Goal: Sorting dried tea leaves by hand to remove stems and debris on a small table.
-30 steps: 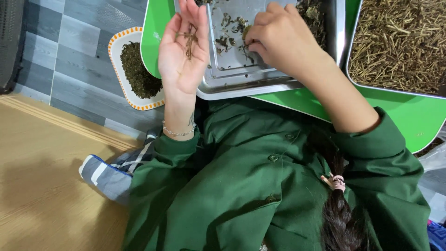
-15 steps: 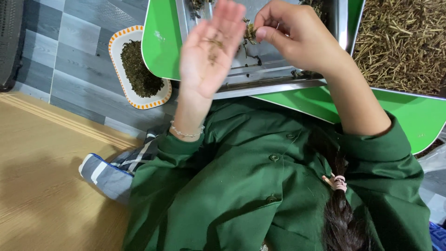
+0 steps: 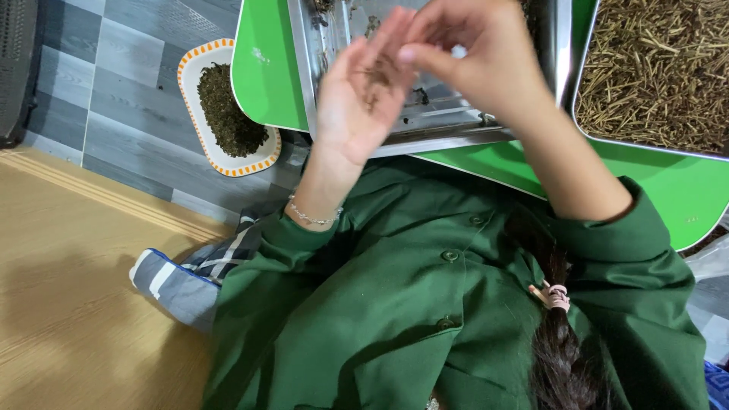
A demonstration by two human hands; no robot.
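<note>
While the oval dish [image 3: 228, 110] of dark sorted leaf sits on the floor left of the steel tray [image 3: 425, 129], my left hand [image 3: 357, 99] has come up over that tray since a second ago, palm open and cupping a few dried stems [image 3: 377, 76]. My right hand [image 3: 478, 53] has closed in beside it, fingertips pinching at those stems. Right of the steel tray lies the tray of pale stalks [image 3: 661, 68]. I judge the picking is mid-step.

On your left you have a white dish with an orange-patterned rim [image 3: 199, 70] on the grey tiled floor [image 3: 114, 91], filled with dark dried leaves [image 3: 228, 114]. At far right, a metal tray [image 3: 585, 121] holds pale dry stems [image 3: 653, 68] on the green desk [image 3: 683, 190].
</note>
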